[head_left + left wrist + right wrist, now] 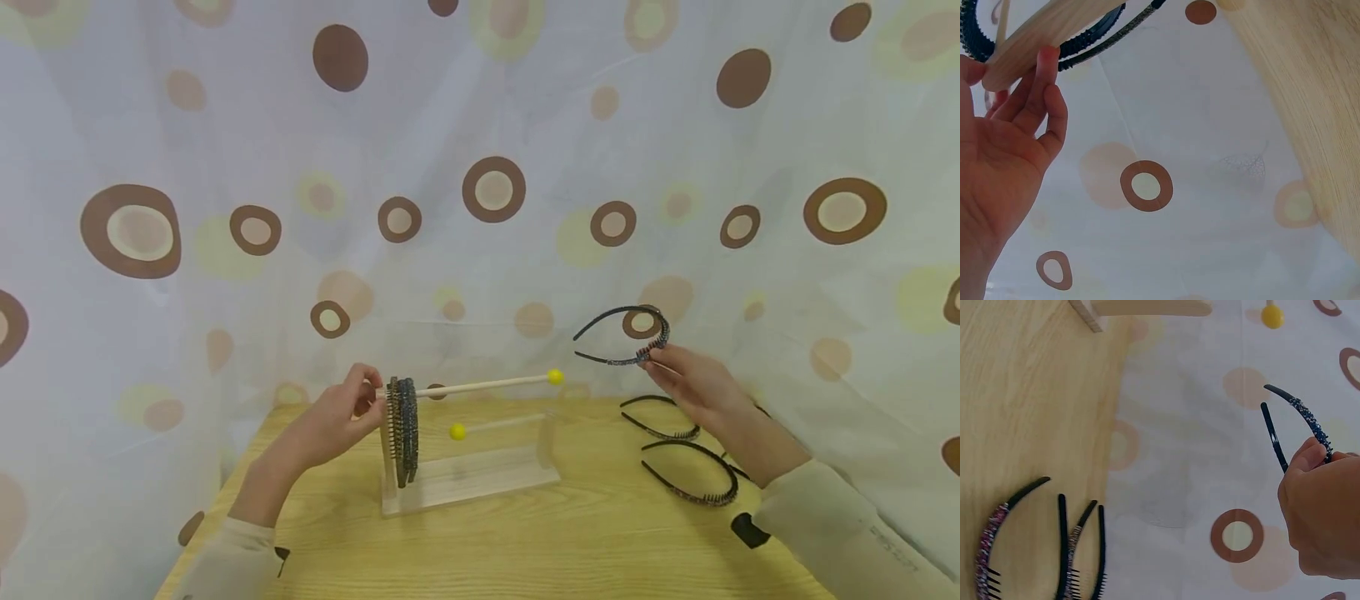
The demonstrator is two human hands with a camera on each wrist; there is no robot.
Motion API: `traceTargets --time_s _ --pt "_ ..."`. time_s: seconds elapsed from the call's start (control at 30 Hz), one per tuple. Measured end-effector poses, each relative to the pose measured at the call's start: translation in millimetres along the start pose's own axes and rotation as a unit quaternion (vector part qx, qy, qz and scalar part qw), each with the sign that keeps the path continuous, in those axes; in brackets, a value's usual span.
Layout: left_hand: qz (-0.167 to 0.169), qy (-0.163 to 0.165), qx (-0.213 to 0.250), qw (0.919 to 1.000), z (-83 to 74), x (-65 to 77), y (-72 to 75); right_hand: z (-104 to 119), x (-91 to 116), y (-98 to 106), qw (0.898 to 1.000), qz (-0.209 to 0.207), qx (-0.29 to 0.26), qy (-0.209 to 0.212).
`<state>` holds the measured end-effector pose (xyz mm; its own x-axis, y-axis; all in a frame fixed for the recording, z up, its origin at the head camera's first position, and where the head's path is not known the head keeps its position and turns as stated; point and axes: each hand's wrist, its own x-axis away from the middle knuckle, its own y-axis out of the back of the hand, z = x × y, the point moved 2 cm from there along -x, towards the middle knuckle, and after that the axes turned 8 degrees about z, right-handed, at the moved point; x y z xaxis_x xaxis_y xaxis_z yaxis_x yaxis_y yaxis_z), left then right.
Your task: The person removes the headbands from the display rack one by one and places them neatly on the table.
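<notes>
Presently, the right hand [705, 392] has the thumb and the fingers closed in a pinch on one dark headband [663, 327], which is decorated with small shiny stones. This headband is in the air, above the far right part of the counter [487, 558], and its two free ends point to the left. The left hand [337, 421] is bent around the top of the left upright of a wooden stand [480, 479], holding it between the thumb and the fingers.

Just beside this hand, some stone-covered headbands [408, 429] hang close together on the upper rod [487, 386], next to the left upright; their exact number I cannot tell. The rod extends to the right and carries a yellow ball [555, 377] on its end. The lower rod [506, 423] has its own yellow ball on the left end. The stand is between the left edge of the counter and the lying headbands [708, 500], which are towards the far right corner, below the right hand and partly hidden by the arm. Behind the far edge there hangs a pale curtain [540, 108] with brown circles.
</notes>
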<state>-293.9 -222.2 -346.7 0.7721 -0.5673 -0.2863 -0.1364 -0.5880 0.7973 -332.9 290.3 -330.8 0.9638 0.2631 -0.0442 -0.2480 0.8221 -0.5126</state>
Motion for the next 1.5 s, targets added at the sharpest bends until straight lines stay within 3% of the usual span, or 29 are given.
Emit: traceTargets --time_s 0.23,0.4,0.57,0.77,1.03,1.27,1.5 --pt "0.005 0.014 -0.017 0.9997 4.8 2.4 5.7 -49 -13 33 0.998 0.005 -0.039 -0.046" --pt "-0.005 0.019 -0.027 0.9994 7.1 3.2 7.6 -77 -24 50 0.989 -0.006 -0.121 -0.083" --pt "-0.007 0.020 -0.034 0.9992 8.3 2.7 6.5 -96 -32 56 0.976 -0.023 -0.173 -0.128" --pt "-0.012 0.012 -0.039 0.9991 8.7 0.5 5.3 -111 -39 56 0.969 -0.050 -0.198 -0.139" --pt "-0.015 0.035 -0.045 0.9983 8.1 1.8 4.4 -123 -49 51 0.968 -0.073 -0.175 -0.162" --pt "-0.008 0.039 -0.037 0.9985 6.7 0.5 3.5 -130 -43 55 0.964 -0.119 -0.152 -0.181" --pt "-0.007 0.042 -0.038 0.9984 6.7 1.9 3.8 -136 -40 59 0.971 -0.140 -0.066 -0.180"
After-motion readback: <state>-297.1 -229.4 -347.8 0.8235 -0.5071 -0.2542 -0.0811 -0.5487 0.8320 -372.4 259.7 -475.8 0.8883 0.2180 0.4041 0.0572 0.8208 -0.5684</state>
